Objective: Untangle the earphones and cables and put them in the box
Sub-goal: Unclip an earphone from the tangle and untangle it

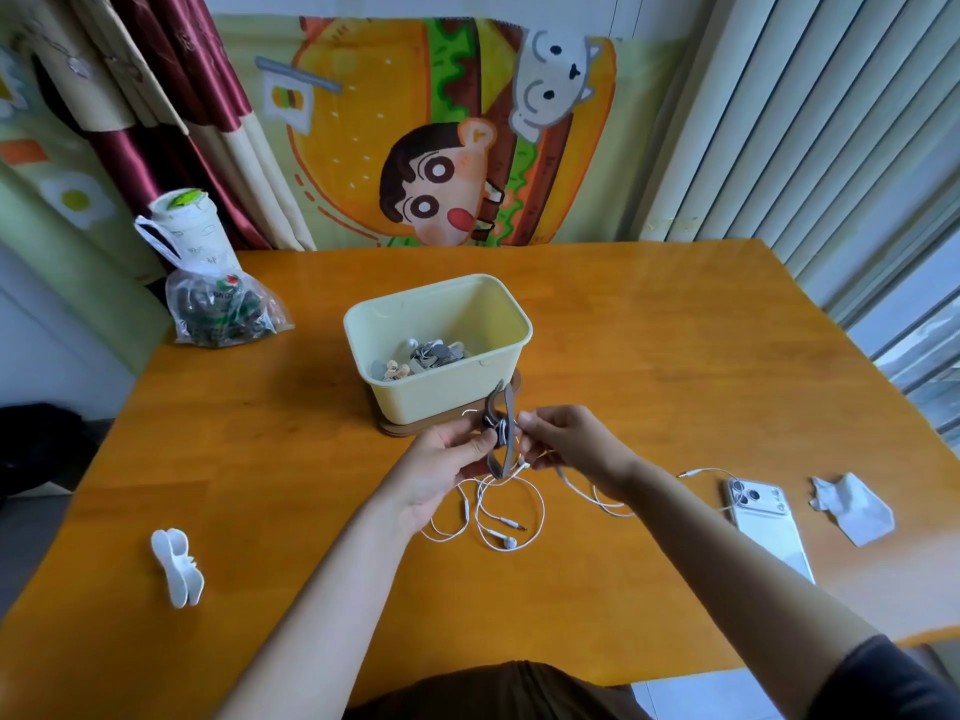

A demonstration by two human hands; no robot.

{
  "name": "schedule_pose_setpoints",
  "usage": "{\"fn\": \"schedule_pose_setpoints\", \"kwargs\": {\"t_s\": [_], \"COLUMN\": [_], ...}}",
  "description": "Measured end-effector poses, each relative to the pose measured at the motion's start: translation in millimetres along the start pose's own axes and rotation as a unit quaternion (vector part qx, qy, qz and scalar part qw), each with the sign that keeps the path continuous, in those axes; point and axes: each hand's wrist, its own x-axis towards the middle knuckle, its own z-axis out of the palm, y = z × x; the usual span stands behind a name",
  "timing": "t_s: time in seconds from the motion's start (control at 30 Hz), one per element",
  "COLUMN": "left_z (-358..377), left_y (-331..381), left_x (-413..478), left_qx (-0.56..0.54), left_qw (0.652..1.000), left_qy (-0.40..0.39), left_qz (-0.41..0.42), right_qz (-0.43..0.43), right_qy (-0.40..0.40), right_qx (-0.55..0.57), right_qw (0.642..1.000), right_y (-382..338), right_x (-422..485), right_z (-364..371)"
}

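White earphone wire (511, 517) trails on the table (260, 433) just before the box (431, 400); left hand (441, 462) grips the grey cable (508, 407), right hand (569, 444) pinches the wire, best slipping loops off slowly, never tugging.

The single view comes from a camera on the person's head at the near edge of the table (649, 356), facing forward and down across it towards the far wall, where a cartoon cloth (363, 148) hangs between a curtain (171, 96) on the left and blinds (805, 122) on the right. It sits close above the left hand (441, 470) and right hand (576, 444), which hold the earphones (501, 439) just below mid-frame, near side of the box (358, 314), and the wide lens bows the table's edges
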Motion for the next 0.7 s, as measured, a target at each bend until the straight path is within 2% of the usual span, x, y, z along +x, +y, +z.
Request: {"fn": "schedule_pose_setpoints", "kwargs": {"t_s": [0.07,0.17,0.27,0.4,0.43,0.47,0.53,0.57,0.7], "left_z": [4,10,13,13,11,7,0,-3,-7], "left_y": [1,4,11,13,10,6,-1,-4,-10], "left_x": [3,14,26,38,41,44,45,44,37], "left_qx": [-0.042,-0.09,-0.148,-0.146,-0.108,-0.026,0.199,0.277,0.383], "left_qw": [0.999,0.994,0.982,0.97,0.968,0.965,0.931,0.911,0.889], "left_qy": [0.023,0.068,0.117,0.189,0.219,0.249,0.271,0.264,0.202], "left_qz": [0.009,0.01,0.015,0.031,0.051,0.081,0.14,0.151,0.148], "right_qz": [-0.005,-0.01,-0.029,-0.065,-0.081,-0.097,-0.118,-0.119,-0.085], "right_qy": [0.032,0.087,0.117,0.137,0.136,0.133,0.118,0.105,0.041], "right_qx": [0.023,0.002,-0.049,-0.176,-0.216,-0.249,-0.292,-0.31,-0.375], "right_qw": [0.999,0.996,0.992,0.973,0.963,0.955,0.942,0.938,0.922], "right_y": [7,8,10,10,9,8,6,4,1], "right_x": [2,6,12,14,13,11,9,8,6], "right_z": [8,17,23,26,27,28,28,27,13]}}
